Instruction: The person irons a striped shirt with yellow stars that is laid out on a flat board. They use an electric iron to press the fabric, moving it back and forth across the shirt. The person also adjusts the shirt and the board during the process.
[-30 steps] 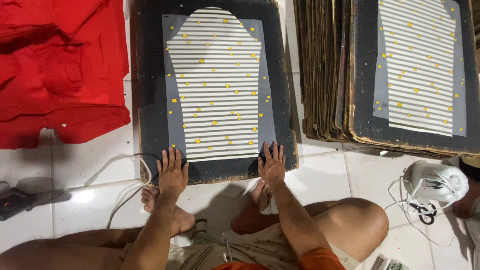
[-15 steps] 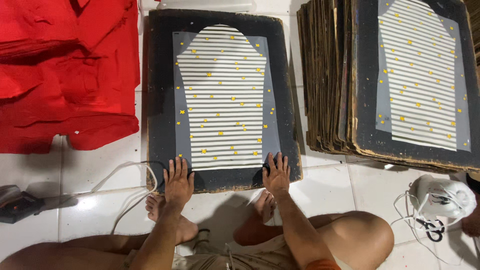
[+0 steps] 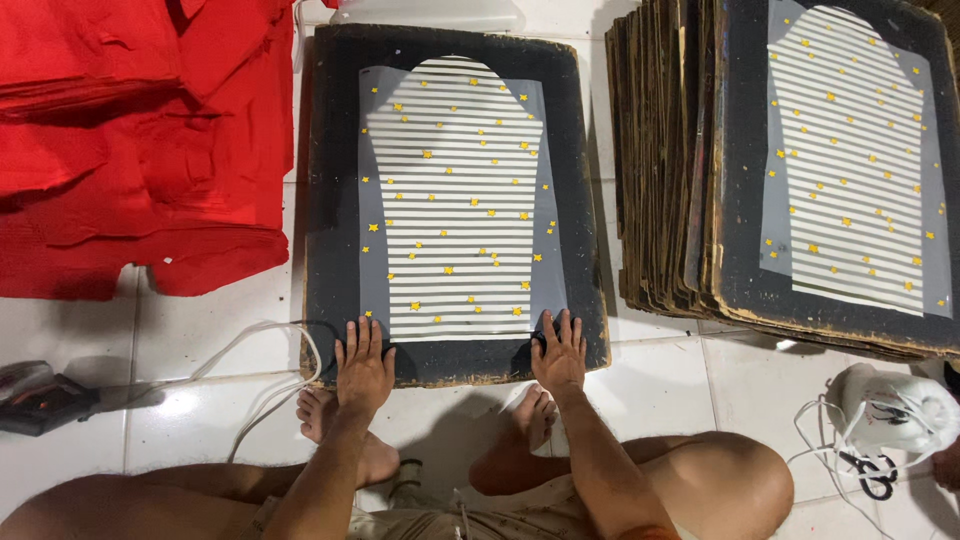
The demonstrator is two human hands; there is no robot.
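A dark cardboard board [image 3: 330,200] lies flat on the white tiled floor in front of me. On it is a grey sheet with a white striped, arch-shaped print [image 3: 455,200] dotted with small yellow stars. My left hand [image 3: 363,365] rests palm down on the board's near edge, left of centre, fingers spread. My right hand [image 3: 560,355] presses flat on the near edge at the right, fingertips touching the sheet's lower corner. Neither hand holds anything.
A stack of similar boards [image 3: 665,170] stands at the right, its top one carrying the same striped print [image 3: 855,160]. Folded red cloth [image 3: 130,140] is piled at the left. A white cable [image 3: 250,370], a dark tool [image 3: 40,400], a white device [image 3: 895,410] and my bare feet lie near.
The view has shifted so the board sits further right and closer. Both hands stay flat on its near edge, in much the same places.
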